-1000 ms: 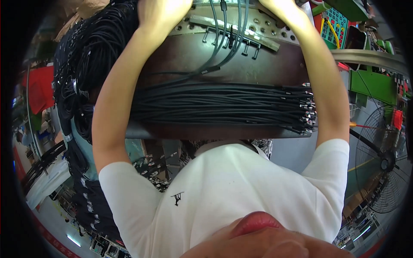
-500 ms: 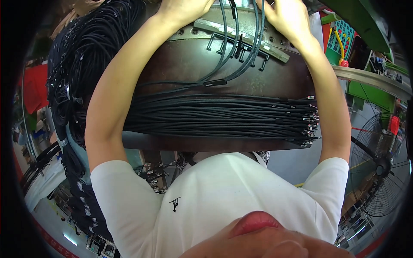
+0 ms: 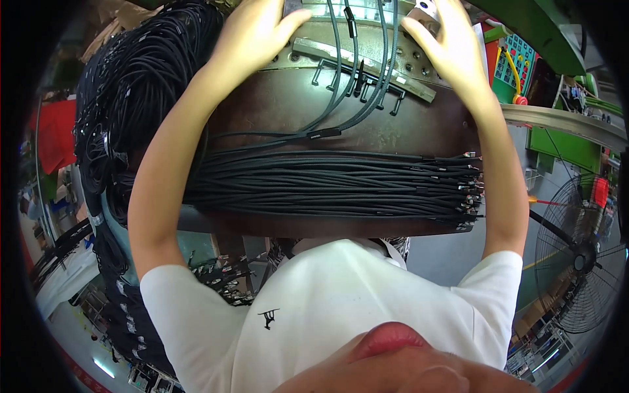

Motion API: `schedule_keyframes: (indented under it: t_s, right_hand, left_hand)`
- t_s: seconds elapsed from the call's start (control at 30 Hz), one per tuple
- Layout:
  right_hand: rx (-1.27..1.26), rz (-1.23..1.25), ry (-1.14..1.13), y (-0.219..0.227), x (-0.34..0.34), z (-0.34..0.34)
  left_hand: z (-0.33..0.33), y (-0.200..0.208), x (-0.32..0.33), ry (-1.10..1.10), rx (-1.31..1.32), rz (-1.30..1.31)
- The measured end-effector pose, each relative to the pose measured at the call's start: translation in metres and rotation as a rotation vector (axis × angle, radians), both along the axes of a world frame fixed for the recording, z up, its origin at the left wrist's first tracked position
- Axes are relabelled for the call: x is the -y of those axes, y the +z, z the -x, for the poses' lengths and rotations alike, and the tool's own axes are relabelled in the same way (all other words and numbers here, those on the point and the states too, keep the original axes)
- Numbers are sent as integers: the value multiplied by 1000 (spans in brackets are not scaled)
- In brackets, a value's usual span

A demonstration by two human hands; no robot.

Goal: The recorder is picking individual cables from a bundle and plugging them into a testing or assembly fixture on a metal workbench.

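Observation:
At the top left of the head view, my left hand (image 3: 259,31) has its thumb stretched away from its fingers, beside a metal block; its fingertips are partly cut off. My right hand (image 3: 452,49) is at the top right, thumb apart, next to a light metal block (image 3: 424,9). Both hands look open, with nothing visible in them. Several black cables (image 3: 337,78) run up between the hands over a metal plate (image 3: 406,52). These cables join at a black sleeve (image 3: 325,133) and curve off to the left. A metal bar (image 3: 363,69) with small black pegs lies beneath them.
A thick row of black cables (image 3: 327,187) with connector ends lies along the near edge of the brown table (image 3: 419,124). A large heap of cables (image 3: 147,72) hangs at left. A green control panel (image 3: 517,62) and a standing fan (image 3: 580,262) are at right.
Both hands have drawn back from the cables and spread apart, the left further left and the right further right. The cables between them stay over the plate.

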State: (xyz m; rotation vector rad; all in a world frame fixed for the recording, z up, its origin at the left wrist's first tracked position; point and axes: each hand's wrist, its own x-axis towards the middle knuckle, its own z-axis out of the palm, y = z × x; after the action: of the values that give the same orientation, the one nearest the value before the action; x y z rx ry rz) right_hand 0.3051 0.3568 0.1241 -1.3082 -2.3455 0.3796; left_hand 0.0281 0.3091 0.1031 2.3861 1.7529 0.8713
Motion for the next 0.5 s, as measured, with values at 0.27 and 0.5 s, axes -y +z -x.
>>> schedule_keyframes:
  t_s: [0.27, 0.5]
  right_hand:
    - [-293, -86, -846, -83, 224, -211]
    - [-392, 454, -403, -187, 301, -181]
  left_hand:
    - [8, 5, 280, -267, 248, 1213]
    - [24, -106, 317, 359, -266, 345]
